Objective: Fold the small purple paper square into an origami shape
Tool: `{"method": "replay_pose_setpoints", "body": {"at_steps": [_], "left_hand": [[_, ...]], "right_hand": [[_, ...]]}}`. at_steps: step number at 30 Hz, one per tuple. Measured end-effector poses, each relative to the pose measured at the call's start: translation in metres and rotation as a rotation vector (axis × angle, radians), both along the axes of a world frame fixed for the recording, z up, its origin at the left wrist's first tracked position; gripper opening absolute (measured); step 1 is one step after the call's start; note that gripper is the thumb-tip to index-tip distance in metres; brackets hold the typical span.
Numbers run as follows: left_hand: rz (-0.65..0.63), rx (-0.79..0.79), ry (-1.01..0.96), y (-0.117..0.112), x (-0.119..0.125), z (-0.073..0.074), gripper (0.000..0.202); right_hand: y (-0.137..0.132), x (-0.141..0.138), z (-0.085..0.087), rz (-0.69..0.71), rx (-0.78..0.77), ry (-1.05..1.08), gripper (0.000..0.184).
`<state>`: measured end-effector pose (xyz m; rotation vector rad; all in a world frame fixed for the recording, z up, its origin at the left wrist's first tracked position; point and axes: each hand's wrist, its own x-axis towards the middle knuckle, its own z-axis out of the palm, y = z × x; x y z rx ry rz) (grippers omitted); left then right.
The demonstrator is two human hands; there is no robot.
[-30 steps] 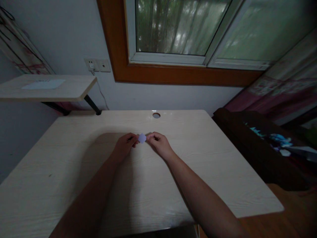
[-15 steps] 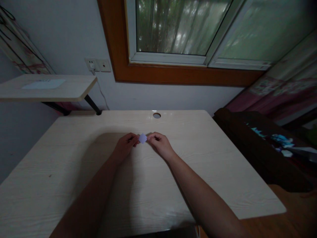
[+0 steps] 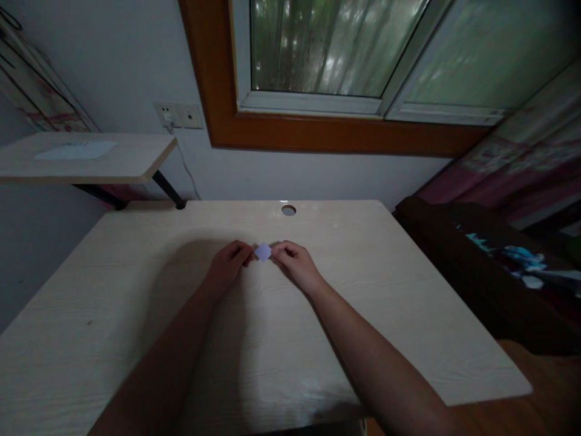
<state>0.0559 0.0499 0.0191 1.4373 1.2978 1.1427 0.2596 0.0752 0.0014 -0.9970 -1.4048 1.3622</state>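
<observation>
Both forearms stretch forward over the pale wooden surface [image 3: 136, 272], toward its far edge. The left hand [image 3: 227, 266] and right hand [image 3: 295, 266] meet there, curled fingers pinching opposite corners of a small pale folded paper [image 3: 262, 252] between them.

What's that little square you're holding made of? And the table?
The little square, pinched between left hand and right hand, looks like thin paper: flat, pale lilac, matte, crisp corners, though it is too small to be sure. The table looks like pale wood-grain laminate: streaky lines, slight sheen.
</observation>
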Motion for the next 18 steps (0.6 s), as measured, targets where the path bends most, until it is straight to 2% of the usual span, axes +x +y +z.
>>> {"method": "replay_pose_setpoints", "body": {"at_steps": [7,18], "left_hand": [[-0.001,-0.008,0.010,-0.0009,-0.0008,0.0010,0.023],[0.048,0.004,0.106,0.0016,-0.0012,-0.0045,0.021]], "right_hand": [[0.0010,-0.0006,-0.0024,-0.007,-0.009,0.011,0.014],[-0.0002,-0.0015,0.0031,-0.035,-0.024,0.007,0.018]]}}
